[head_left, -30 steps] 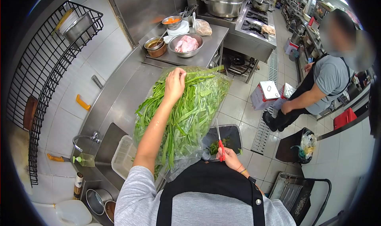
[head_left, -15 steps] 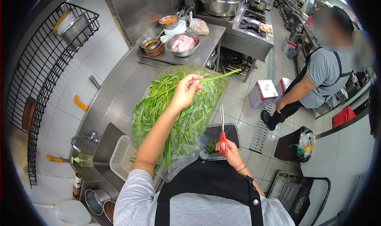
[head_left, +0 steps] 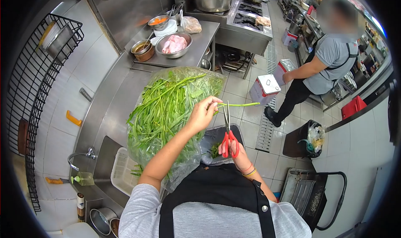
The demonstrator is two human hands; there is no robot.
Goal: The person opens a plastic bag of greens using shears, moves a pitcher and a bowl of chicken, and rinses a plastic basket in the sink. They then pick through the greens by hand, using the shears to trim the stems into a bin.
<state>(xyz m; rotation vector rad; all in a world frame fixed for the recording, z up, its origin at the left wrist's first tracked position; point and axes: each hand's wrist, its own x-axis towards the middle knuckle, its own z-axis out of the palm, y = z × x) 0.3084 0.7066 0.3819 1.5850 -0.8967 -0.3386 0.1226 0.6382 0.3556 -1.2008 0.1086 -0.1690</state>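
Observation:
A clear plastic bag of long green leafy stalks lies on the steel counter. My left hand pinches one green stalk and holds it out level to the right of the bag. My right hand grips red-handled scissors, blades pointing up and touching the stalk close to my left fingers. Below them stands a dark bin with green trimmings inside.
A steel bowl of raw meat and smaller bowls sit on the far counter. A white crate lies in the sink by the tap. Another person in a grey shirt stands at right near a box and waste bin.
My left hand pulled one stalk out of the bag and lowered it to the right. My right hand raised the scissors until the blades met the stalk.

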